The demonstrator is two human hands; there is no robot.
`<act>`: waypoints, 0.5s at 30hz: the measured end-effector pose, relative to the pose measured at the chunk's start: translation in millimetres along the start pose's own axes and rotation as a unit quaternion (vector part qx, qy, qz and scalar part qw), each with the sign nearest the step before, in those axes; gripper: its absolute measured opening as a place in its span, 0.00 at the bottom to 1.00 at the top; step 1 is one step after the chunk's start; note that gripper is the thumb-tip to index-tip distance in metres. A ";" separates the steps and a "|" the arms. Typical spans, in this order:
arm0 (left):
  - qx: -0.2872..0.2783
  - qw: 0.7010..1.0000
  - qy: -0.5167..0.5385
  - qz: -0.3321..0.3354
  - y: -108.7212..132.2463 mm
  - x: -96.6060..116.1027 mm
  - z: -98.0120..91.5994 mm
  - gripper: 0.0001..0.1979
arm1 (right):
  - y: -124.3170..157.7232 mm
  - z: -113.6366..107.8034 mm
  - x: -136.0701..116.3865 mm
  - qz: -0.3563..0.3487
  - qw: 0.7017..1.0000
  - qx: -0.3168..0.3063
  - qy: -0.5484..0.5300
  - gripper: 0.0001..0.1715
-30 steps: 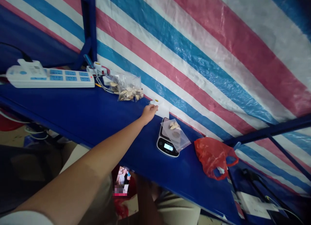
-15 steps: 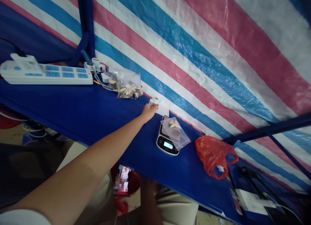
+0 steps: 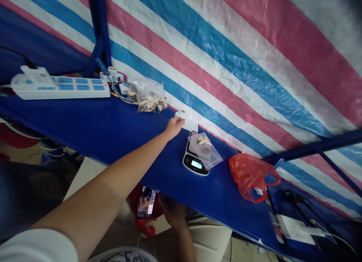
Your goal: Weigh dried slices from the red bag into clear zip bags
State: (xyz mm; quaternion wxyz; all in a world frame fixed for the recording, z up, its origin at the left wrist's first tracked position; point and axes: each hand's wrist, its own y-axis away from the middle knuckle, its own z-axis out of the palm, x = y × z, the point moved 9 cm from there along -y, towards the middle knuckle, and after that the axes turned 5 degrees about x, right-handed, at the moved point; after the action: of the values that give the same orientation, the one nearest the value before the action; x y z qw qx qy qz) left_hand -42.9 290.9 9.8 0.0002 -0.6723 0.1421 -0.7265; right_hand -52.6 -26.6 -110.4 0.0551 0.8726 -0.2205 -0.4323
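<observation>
My left hand point(image 3: 174, 127) reaches across the blue table with fingers curled together at a white, paper-like item point(image 3: 191, 123) by the striped wall; what lies between the fingertips is hidden. Right of it stands a black and white digital kitchen scale point(image 3: 195, 165) with a lit display. On the scale rests a clear plastic bag point(image 3: 210, 159), tilted over its right side, with a few pale dried slices point(image 3: 203, 140) at its upper part. Below the table edge, my right hand point(image 3: 174, 211) is dark, near my lap, and its fingers are not clear.
A clear bag of dried slices point(image 3: 152, 103) lies at the wall, beside cables and a white power strip point(image 3: 82, 93). A red plastic bag point(image 3: 245, 175) sits at right. Below the table edge a lit phone point(image 3: 148, 201) lies over something red.
The view has shifted slightly. My right hand and forearm show more below the table edge, and the phone's picture differs. My left hand stays at the white item.
</observation>
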 end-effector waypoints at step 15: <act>0.000 1.000 -0.009 0.002 0.9 4.6 0.1 0.13 | 45.6 -190.0 37.0 0.086 0.890 0.278 -0.351 0.29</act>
State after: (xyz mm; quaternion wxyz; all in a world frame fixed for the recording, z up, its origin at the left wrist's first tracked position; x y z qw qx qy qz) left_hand -43.4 289.1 14.1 0.0034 -0.6783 0.1433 -0.7207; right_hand 99.5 -101.5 -6.5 -0.2342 0.6213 -0.4107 -0.6249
